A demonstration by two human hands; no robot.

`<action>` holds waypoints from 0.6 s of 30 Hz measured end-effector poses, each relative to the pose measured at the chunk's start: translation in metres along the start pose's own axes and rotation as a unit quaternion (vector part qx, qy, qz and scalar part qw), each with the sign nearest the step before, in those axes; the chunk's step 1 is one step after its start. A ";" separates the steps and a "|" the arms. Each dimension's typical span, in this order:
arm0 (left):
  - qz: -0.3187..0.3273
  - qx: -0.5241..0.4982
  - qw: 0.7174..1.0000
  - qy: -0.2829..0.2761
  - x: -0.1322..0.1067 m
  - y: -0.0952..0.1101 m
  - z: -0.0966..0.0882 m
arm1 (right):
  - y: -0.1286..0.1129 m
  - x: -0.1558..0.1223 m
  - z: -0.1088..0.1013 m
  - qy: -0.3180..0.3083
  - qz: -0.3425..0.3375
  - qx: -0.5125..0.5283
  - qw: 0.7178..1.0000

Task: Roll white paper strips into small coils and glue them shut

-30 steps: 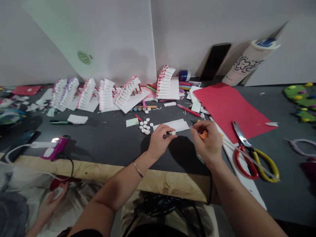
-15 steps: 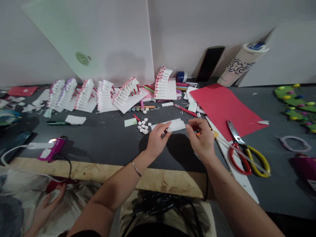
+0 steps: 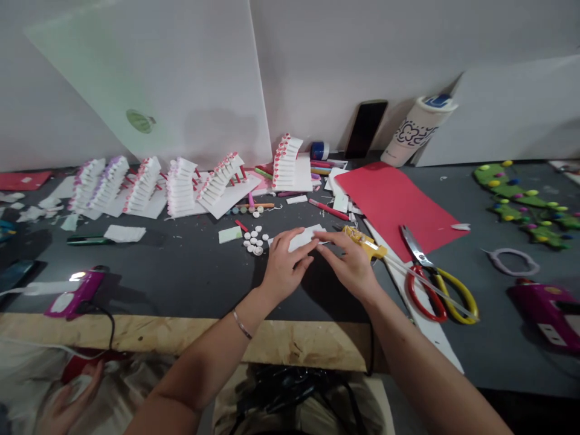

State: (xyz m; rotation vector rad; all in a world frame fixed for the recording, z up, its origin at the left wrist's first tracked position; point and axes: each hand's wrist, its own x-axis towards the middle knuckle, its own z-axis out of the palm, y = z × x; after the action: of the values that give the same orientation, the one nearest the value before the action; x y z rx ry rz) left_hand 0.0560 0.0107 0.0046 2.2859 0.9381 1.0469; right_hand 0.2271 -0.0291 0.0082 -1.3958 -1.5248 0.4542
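Observation:
My left hand (image 3: 284,266) and my right hand (image 3: 350,267) meet over a white foam strip (image 3: 304,237) on the dark grey table (image 3: 190,266). The fingertips of both hands rest on the strip, pinching it from either side. A cluster of small white round discs (image 3: 254,240) lies just left of my left hand. A yellow glue gun (image 3: 364,241) with a clear glue stick lies right beside my right hand.
Several white stepped foam models (image 3: 181,186) line the back. A red sheet (image 3: 394,202), red-and-yellow scissors (image 3: 430,278), markers (image 3: 328,208), a phone (image 3: 364,128), a tube (image 3: 414,130) sit right. Pink glue guns (image 3: 75,293) (image 3: 550,308) flank me. Another person's hand (image 3: 67,402) is lower left.
My right hand put down the orange-tipped glue gun and moved left onto the foam strip. My left hand shifted up to the strip. The view swung to the right.

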 end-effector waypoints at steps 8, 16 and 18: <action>-0.111 -0.102 0.983 0.109 0.003 0.004 -0.004 | 0.000 0.004 -0.008 0.057 0.054 -0.075 0.994; -0.264 -0.282 0.921 0.051 0.009 0.004 -0.009 | -0.015 0.002 -0.010 0.052 0.021 -0.045 0.997; -0.320 -0.428 0.845 0.020 0.011 0.005 -0.009 | -0.014 0.000 -0.006 0.046 0.024 0.001 0.999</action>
State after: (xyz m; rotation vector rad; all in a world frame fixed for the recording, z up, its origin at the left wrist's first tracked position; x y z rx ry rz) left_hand 0.0561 0.0171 0.0186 1.1021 0.8926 0.9298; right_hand 0.2248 -0.0349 0.0223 -1.4357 -1.4187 0.4139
